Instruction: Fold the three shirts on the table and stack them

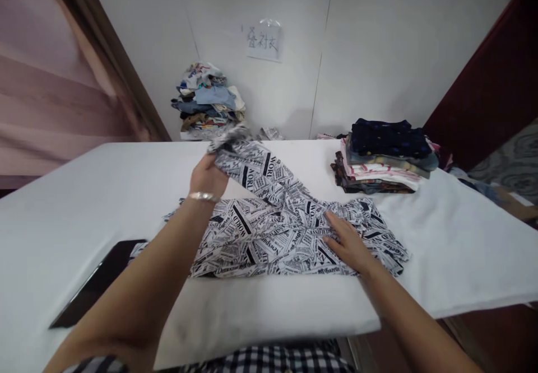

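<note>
A black-and-white shirt (269,238) with newspaper print lies spread across the white table in front of me. My left hand (208,177), with a silver bracelet at the wrist, grips one part of the shirt, likely a sleeve, and holds it raised above the table; the lifted end is blurred. My right hand (344,241) rests flat on the right part of the shirt, fingers stretched out.
Folded clothes (386,154) stand stacked at the back right of the white table (445,250). A taller clothes pile (210,101) is behind the far edge. A dark flat device (96,283) lies at left, partly behind my forearm. A handwritten paper sign (264,41) hangs on the wall.
</note>
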A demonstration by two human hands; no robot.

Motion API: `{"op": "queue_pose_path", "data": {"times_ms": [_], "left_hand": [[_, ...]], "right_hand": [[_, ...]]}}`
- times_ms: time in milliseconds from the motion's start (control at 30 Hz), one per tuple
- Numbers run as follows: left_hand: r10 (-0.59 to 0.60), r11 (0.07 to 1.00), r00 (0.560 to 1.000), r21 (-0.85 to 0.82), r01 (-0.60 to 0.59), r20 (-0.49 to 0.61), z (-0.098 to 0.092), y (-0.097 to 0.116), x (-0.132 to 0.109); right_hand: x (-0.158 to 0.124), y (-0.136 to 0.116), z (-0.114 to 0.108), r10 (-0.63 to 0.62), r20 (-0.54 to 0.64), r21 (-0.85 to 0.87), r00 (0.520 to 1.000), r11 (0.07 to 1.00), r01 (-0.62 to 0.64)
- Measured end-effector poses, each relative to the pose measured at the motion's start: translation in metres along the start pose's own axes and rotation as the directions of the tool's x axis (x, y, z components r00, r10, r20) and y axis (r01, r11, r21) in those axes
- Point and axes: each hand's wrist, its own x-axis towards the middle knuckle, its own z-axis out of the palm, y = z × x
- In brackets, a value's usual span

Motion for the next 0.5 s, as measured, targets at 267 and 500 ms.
{"op": "queue_pose_path", "data": {"times_ms": [267, 500], "left_hand": [[-0.465, 0.847, 0.885, -0.294, 0.444, -0.002, -0.078, -0.017, -0.104], [-0.569, 0.736, 0.811, -0.526, 0.427, -0.138, -0.093, -0.012, -0.109]], "right_hand": [[0.000, 0.000, -0.002, 0.077, -0.062, 0.134, 0.995, 0.989, -0.068], [0.002, 0.000, -0.003, 0.196, -0.087, 0.254, 0.977, 0.952, -0.169]]}}
